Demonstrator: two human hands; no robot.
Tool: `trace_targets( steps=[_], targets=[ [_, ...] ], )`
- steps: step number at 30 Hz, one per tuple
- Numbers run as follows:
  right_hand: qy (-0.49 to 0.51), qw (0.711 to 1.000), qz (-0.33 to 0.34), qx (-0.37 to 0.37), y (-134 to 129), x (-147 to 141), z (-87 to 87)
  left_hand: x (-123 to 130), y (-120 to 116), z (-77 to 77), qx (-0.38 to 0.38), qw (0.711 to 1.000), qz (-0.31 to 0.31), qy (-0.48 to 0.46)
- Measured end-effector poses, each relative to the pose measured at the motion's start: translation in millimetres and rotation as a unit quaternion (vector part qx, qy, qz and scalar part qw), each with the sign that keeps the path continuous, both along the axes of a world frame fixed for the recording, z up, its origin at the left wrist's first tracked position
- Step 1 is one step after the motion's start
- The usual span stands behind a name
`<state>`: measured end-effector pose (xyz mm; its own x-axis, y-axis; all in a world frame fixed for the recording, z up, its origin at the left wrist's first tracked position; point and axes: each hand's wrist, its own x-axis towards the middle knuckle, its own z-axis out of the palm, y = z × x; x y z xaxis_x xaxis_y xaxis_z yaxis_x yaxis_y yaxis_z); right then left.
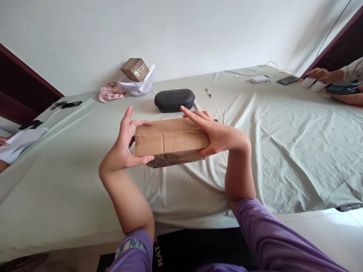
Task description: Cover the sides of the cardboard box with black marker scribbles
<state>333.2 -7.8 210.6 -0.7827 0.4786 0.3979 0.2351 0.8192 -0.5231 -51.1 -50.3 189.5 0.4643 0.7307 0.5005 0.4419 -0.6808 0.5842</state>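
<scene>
brown cardboard box (pixel 172 138) (dark print), matt black case (pixel 174 100), wrinkled cloth sheet (pixel 283 151)

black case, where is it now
In the head view, the black case lies on the pale sheet beyond the nearer cardboard box, between the pink cloth (left) and the pen (right).

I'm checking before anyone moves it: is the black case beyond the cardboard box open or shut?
It looks shut: the black case's rounded lid meets its base along the front edge, with no gap showing.

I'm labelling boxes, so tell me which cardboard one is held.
The front box, with dark print, gripped between the left hand and right hand; the rear box sits untouched.
</scene>
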Motion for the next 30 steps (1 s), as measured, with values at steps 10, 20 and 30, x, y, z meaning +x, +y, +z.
trace_targets(
  steps=[10,20,30],
  targets=[
    [0.091,0.993,-0.025,-0.069,32.5,17.5,-10.7,0.7,-1.7,9.6,0.133,0.986,0.035,-0.094],
    [0.087,0.996,-0.028,-0.013,22.1,7.6,2.4,35.5,-25.8,16.0,0.064,0.975,0.151,0.149],
    [0.142,0.987,-0.069,-0.004,31.4,16.3,-1.0,13.5,7.4,-4.0,0.084,0.989,0.101,-0.065]
  ],
)
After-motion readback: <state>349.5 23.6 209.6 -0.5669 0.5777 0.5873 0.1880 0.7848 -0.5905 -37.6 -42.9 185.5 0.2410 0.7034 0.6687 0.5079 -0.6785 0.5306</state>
